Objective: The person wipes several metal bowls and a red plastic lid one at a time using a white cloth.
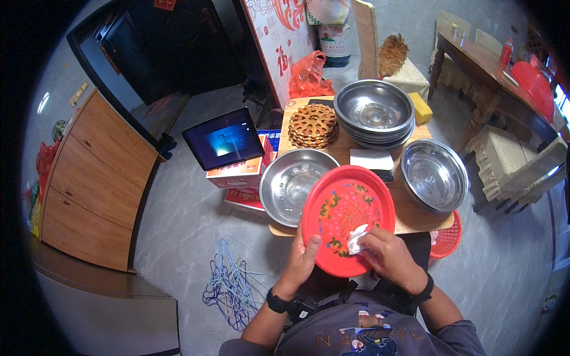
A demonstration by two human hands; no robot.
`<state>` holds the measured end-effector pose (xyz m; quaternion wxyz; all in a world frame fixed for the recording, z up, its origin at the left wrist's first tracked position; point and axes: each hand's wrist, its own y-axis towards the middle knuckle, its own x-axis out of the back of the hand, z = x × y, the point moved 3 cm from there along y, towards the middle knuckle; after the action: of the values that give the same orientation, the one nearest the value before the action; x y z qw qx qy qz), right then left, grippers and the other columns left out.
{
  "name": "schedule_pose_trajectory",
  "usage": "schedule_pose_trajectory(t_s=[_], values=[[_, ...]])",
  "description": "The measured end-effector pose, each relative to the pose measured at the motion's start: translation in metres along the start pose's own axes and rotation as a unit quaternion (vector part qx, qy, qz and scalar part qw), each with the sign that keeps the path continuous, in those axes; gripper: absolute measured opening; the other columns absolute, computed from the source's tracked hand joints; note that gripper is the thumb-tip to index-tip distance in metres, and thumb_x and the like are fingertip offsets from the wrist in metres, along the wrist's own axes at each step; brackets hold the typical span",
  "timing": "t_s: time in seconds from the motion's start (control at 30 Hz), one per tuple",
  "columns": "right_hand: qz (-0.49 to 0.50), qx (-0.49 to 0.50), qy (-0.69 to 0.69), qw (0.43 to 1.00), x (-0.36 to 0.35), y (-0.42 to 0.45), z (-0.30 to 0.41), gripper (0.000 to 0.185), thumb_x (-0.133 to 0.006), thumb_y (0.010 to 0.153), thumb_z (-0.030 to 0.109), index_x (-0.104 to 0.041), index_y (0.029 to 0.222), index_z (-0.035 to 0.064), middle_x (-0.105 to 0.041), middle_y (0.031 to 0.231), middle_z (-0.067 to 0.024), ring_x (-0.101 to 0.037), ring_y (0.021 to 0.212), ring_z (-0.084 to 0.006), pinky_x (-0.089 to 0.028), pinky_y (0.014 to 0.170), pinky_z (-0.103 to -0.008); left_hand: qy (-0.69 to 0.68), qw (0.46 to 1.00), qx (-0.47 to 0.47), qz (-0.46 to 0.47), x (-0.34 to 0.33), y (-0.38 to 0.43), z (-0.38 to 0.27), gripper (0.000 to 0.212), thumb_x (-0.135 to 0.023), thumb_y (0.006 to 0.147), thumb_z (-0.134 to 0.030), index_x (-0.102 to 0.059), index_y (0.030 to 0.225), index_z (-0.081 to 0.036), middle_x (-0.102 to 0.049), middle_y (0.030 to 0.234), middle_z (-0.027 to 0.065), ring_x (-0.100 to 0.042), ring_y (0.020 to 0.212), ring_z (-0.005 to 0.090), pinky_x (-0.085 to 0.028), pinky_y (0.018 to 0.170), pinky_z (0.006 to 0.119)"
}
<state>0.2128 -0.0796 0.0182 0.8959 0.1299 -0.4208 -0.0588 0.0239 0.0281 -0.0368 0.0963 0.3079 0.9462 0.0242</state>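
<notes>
My left hand [303, 258] grips the left rim of a round red plastic tray [320, 200], thumb on top, holding it tilted above my lap. The tray bears a printed pattern of flowers and characters. In my right hand [392, 256] is a crumpled white tissue [357, 238], pressed on the lower right of the tray's inner face. Just beyond the tray's left edge a stainless steel basin [278, 187] rests on a small wooden table [409, 224]. To the right sits another shiny steel basin [434, 175].
Further back on the table are a stack of steel basins [374, 107], wooden trivets [314, 124], white paper [369, 158] and a yellow sponge [420, 108]. A tablet [225, 140] leans on boxes at the left. Wire hangers [234, 285] lie on the floor; a red basket [447, 238] stands right.
</notes>
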Motion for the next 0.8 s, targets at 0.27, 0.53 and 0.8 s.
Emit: schedule_pose_trajectory(t_s=[0.27, 0.53, 0.8], values=[[-0.043, 0.085, 0.034, 0.995, -0.007, 0.022, 0.015, 0.026, -0.073, 0.076, 0.002, -0.065, 0.100, 0.0055, -0.065, 0.098, -0.0125, -0.066, 0.091, -0.0329, -0.054, 0.079, -0.0416, 0.069, 0.994, 0.008, 0.083, -0.023, -0.002, -0.014, 0.082, -0.051, 0.101, -0.053, -0.018, 0.157, -0.003, -0.045, 0.148, 0.0178, -0.045, 0.134, 0.0237, -0.035, 0.111, 0.037], [-0.157, 0.059, -0.029, 0.985, 0.015, 0.045, -0.015, 0.025, -0.074, 0.075, 0.002, -0.066, 0.099, 0.0057, -0.065, 0.096, -0.0121, -0.065, 0.090, -0.0341, -0.053, 0.079, -0.0421, 0.113, 0.986, 0.011, 0.123, -0.032, -0.008, -0.022, 0.081, -0.050, 0.101, -0.051, -0.015, 0.158, -0.005, -0.044, 0.150, 0.0186, -0.045, 0.135, 0.0257, -0.034, 0.112, 0.038], [-0.181, -0.017, -0.080, 0.980, 0.026, 0.031, -0.039, 0.026, -0.070, 0.076, -0.002, -0.062, 0.101, 0.0051, -0.063, 0.096, -0.0139, -0.063, 0.090, -0.0365, -0.052, 0.076, -0.0451, 0.096, 0.993, -0.024, 0.065, -0.019, -0.007, -0.022, 0.077, -0.051, 0.102, -0.048, -0.021, 0.157, -0.003, -0.049, 0.144, 0.0154, -0.048, 0.131, 0.0209, -0.037, 0.110, 0.036]])
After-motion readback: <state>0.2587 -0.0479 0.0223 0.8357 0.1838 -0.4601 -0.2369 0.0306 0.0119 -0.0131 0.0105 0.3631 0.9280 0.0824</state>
